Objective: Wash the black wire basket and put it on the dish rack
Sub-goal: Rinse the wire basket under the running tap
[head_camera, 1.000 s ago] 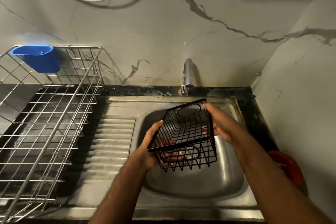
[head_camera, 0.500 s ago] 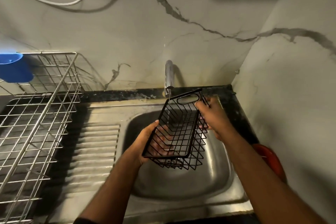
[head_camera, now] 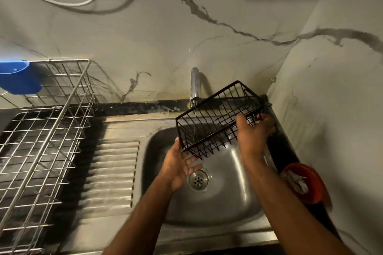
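The black wire basket (head_camera: 217,118) is held tilted over the steel sink (head_camera: 219,198), right under the tap (head_camera: 195,85). A thin stream of water falls through its wires. My right hand (head_camera: 253,132) grips the basket's right end, thumb over the near rim. My left hand (head_camera: 179,161) lies palm up with relaxed fingers under the basket's lower left corner, touching it. The silver wire dish rack (head_camera: 41,141) stands on the counter to the left.
A blue plastic cup (head_camera: 19,78) hangs on the rack's back rim. A ribbed drainboard (head_camera: 113,174) lies between rack and sink. An orange bowl (head_camera: 304,182) with something white inside sits at the right of the sink. Marble walls close in behind and on the right.
The basket has swung round and tilted, its right end now raised toward the wall. My left hand let go of the rim and opened beneath it. The view shifted right.
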### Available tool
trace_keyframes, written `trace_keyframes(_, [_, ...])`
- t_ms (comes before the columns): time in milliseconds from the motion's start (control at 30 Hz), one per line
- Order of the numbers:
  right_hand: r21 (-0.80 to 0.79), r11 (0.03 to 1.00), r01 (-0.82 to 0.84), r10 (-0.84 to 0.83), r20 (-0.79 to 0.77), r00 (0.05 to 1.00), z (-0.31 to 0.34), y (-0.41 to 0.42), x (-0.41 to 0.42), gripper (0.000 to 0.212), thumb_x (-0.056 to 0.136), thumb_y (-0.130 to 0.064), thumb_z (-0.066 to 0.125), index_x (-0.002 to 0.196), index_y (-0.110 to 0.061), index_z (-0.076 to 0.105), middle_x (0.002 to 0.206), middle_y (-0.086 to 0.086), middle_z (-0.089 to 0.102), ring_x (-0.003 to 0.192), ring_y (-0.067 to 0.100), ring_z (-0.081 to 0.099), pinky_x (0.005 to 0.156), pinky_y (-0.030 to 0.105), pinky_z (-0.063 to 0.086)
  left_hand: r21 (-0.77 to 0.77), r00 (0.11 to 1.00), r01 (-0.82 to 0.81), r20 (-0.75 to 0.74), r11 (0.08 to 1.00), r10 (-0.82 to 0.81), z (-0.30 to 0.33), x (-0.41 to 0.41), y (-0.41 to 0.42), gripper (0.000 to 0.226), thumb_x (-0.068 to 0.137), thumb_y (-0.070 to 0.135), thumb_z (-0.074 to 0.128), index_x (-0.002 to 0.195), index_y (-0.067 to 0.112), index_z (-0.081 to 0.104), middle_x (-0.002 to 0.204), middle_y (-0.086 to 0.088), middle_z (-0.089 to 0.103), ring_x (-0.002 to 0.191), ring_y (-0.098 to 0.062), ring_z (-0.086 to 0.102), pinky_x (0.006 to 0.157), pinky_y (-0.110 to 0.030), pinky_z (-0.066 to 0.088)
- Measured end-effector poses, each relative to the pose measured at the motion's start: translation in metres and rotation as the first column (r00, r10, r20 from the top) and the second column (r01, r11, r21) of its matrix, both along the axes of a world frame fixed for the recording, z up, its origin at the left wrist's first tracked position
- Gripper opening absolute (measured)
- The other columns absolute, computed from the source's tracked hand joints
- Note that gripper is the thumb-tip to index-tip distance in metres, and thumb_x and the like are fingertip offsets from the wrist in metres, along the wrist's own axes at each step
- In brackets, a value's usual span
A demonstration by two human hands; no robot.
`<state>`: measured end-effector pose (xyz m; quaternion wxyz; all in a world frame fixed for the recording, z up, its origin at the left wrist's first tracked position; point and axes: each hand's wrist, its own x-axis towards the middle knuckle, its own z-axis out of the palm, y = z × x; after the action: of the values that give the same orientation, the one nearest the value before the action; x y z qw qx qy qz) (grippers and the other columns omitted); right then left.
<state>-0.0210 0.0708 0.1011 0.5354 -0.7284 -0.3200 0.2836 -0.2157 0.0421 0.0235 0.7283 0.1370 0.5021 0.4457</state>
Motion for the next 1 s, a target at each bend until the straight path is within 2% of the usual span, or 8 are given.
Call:
trace_keyframes(133, [0.133, 0.990, 0.048, -0.030, -0.133, 0.991, 0.002, -0.010, -0.008, 0.090, 0.056, -0.060, 0.059, 0.125, -0.003, 0.043, 0.132, 0.018, 0.043, 0.105, 0.024, 0.053, 0.079, 0.021, 0.050, 0.087, 1.000, 0.014, 0.011, 0.996, -0.015, 0.015, 0.009, 0.003, 0.053, 0.103, 0.057, 0.042, 0.133, 0.018, 0.063, 0.120, -0.012, 0.074, 0.108, -0.029, 0.071, 0.105, -0.059, 0.049])
trace_keyframes(267, [0.127, 0.992, 0.013, -0.003, -0.079, 0.997, -0.003, -0.017, -0.010, 0.073, 0.069, -0.071, 0.063, 0.116, -0.018, 0.048, 0.128, 0.007, 0.037, 0.107, 0.025, 0.057, 0.081, 0.040, 0.060, 0.082, 0.997, 0.017, -0.071, 0.996, -0.012, 0.009, 0.013, 0.009, 0.034, 0.108, 0.020, 0.047, 0.141, 0.022, 0.053, 0.131, -0.013, 0.064, 0.112, -0.030, 0.064, 0.098, -0.047, 0.052])
trace_keyframes(400, [0.149, 0.989, -0.007, -0.001, 0.054, 0.999, 0.007, -0.024, 0.000, 0.059, 0.082, -0.059, 0.066, 0.109, -0.007, 0.055, 0.120, 0.012, 0.043, 0.097, 0.019, 0.053, 0.070, -0.003, 0.040, 0.034, 0.990, 0.068, -0.122, 0.997, -0.063, 0.002, 0.027, 0.010, 0.029, 0.110, 0.009, 0.036, 0.120, 0.022, 0.060, 0.117, -0.018, 0.068, 0.100, -0.029, 0.065, 0.089, -0.040, 0.053])
trace_keyframes(500, [0.157, 0.987, -0.040, 0.017, 0.141, 0.990, 0.015, -0.034, 0.006, 0.052, 0.086, -0.048, 0.069, 0.109, -0.004, 0.056, 0.119, 0.011, 0.044, 0.094, 0.012, 0.048, 0.069, -0.010, 0.029, 0.016, 0.987, 0.109, -0.124, 0.994, -0.106, -0.006, 0.043, 0.016, 0.024, 0.110, 0.009, 0.041, 0.115, 0.023, 0.060, 0.112, -0.016, 0.071, 0.089, -0.024, 0.069, 0.087, -0.039, 0.057])
trace_keyframes(600, [0.200, 0.978, -0.059, 0.025, 0.168, 0.985, 0.020, -0.037, 0.007, 0.049, 0.085, -0.046, 0.071, 0.108, -0.005, 0.057, 0.123, 0.014, 0.046, 0.096, 0.005, 0.051, 0.074, -0.007, 0.034, 0.009, 0.986, 0.122, -0.118, 0.992, -0.120, -0.015, 0.054, 0.027, 0.028, 0.108, 0.005, 0.045, 0.129, 0.017, 0.060, 0.108, -0.012, 0.076, 0.090, -0.025, 0.072, 0.093, -0.042, 0.056])
trace_keyframes(800, [0.301, 0.953, -0.040, 0.029, 0.041, 0.999, 0.015, -0.040, 0.000, 0.042, 0.079, -0.048, 0.073, 0.100, -0.014, 0.057, 0.125, 0.012, 0.044, 0.108, 0.019, 0.056, 0.079, -0.001, 0.042, 0.046, 0.990, 0.064, -0.132, 0.997, -0.058, -0.007, 0.050, 0.053, 0.031, 0.108, 0.002, 0.041, 0.127, 0.016, 0.061, 0.110, -0.009, 0.075, 0.097, -0.020, 0.073, 0.066, -0.029, 0.062])
trace_keyframes(900, [0.328, 0.942, -0.068, 0.070, 0.005, 0.998, 0.004, -0.043, -0.003, 0.026, 0.084, -0.045, 0.073, 0.105, -0.042, 0.057, 0.134, 0.007, 0.044, 0.113, 0.008, 0.056, 0.086, 0.001, 0.042, 0.090, 0.984, 0.024, -0.181, 0.996, -0.007, -0.003, 0.041, 0.063, 0.030, 0.107, 0.004, 0.044, 0.127, 0.017, 0.063, 0.117, -0.008, 0.072, 0.102, -0.021, 0.071, 0.074, -0.031, 0.059])
trace_keyframes(1000, [0.271, 0.962, -0.044, 0.070, -0.090, 0.993, -0.012, -0.043, -0.004, 0.038, 0.080, -0.054, 0.072, 0.107, -0.030, 0.059, 0.128, 0.010, 0.050, 0.103, 0.016, 0.063, 0.092, 0.023, 0.054, 0.122, 0.969, -0.023, -0.243, 0.992, 0.052, -0.007, 0.030, 0.070, 0.029, 0.107, 0.007, 0.046, 0.127, 0.017, 0.064, 0.118, -0.008, 0.072, 0.107, -0.024, 0.070, 0.083, -0.035, 0.058])
